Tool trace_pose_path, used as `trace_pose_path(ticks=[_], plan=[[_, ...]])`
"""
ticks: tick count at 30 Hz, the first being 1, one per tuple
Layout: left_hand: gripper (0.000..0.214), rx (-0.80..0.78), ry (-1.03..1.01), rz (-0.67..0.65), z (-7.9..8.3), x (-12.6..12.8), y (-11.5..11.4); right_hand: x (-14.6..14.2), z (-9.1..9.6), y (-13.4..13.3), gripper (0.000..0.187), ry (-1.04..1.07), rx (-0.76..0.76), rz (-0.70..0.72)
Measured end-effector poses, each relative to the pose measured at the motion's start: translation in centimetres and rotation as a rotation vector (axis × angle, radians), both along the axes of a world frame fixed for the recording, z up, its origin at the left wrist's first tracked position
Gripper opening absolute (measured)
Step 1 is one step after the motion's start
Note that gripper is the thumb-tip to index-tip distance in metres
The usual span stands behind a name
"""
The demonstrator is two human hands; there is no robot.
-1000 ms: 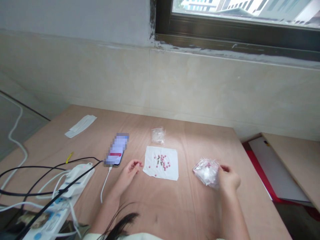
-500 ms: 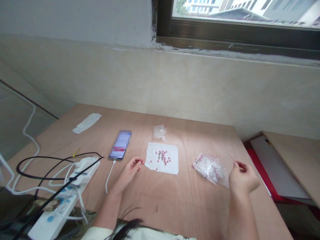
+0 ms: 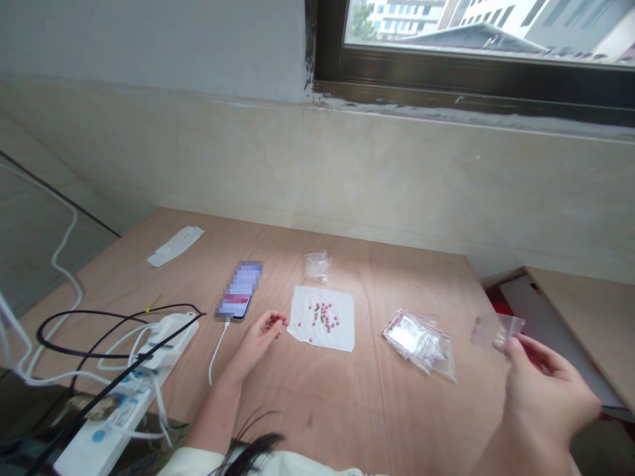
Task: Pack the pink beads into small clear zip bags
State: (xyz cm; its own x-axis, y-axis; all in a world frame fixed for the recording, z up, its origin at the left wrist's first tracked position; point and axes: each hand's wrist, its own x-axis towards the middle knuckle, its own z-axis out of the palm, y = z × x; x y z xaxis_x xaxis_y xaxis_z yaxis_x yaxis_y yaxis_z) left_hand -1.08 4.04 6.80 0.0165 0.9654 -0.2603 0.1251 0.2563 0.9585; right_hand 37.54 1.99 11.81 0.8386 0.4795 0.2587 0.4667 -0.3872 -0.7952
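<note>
Our right hand (image 3: 546,396) just lifted one clear baggie (image 3: 499,328) off the pile (image 3: 419,338), pinching it near the table (image 3: 347,403)'s right edge. Left hand (image 3: 260,337) stays curled by the bead sheet (image 3: 322,318), can't tell if it's holding anything.

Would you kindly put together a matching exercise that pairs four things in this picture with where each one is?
1. phone
2. pink beads
3. single clear bag
4. pile of small bags

a. on the white sheet
b. pinched in the right hand
c. plugged into a white cable
d. on the bare table, right of the sheet

Pairs: 1-c, 2-a, 3-b, 4-d.
</note>
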Motion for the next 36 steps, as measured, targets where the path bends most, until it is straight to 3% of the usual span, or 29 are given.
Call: trace_pose_path(ticks=[2, 5, 9, 12, 16, 19, 25, 30, 36], plan=[[0.019, 0.008, -0.018, -0.029, 0.9, 0.9, 0.0, -3.0, 1.7, -0.1, 0.032, 0.184, 0.099, 0.045], [0.022, 0.029, -0.083, -0.157, 2.4, 3.3, -0.3, -9.0, 2.5, -0.1, 0.028, 0.376, 0.107, 0.337], [0.031, 0.049, -0.114, -0.309, 3.4, 6.4, -0.7, -16.9, 0.8, -0.6, 0.015, 0.536, 0.024, 0.810], [0.024, 0.064, -0.075, -0.295, 3.1, 6.5, -0.8, -20.4, -0.7, -1.0, 0.016, 0.647, 0.042, 0.984], [0.024, 0.031, -0.079, -0.346, 2.5, 4.3, -1.0, -21.1, -1.7, -1.2, 0.016, 0.804, -0.015, 1.080], [0.021, 0.012, -0.081, -0.324, 2.4, 3.4, -1.4, -20.9, -2.3, -1.3, 0.017, 0.772, -0.090, 1.069], [0.012, -0.100, -0.103, -0.288, 2.0, 4.1, -2.1, -21.2, -2.9, -1.7, 0.027, 0.756, -0.215, 1.161], [0.010, -0.109, -0.017, -0.345, 1.8, 4.5, -2.1, -20.7, -2.8, -1.2, 0.024, 0.758, -0.320, 1.145], [0.015, -0.110, 0.011, -0.443, 2.6, 4.2, -1.0, -19.6, -2.3, -0.1, 0.017, 0.877, -0.383, 1.168]])
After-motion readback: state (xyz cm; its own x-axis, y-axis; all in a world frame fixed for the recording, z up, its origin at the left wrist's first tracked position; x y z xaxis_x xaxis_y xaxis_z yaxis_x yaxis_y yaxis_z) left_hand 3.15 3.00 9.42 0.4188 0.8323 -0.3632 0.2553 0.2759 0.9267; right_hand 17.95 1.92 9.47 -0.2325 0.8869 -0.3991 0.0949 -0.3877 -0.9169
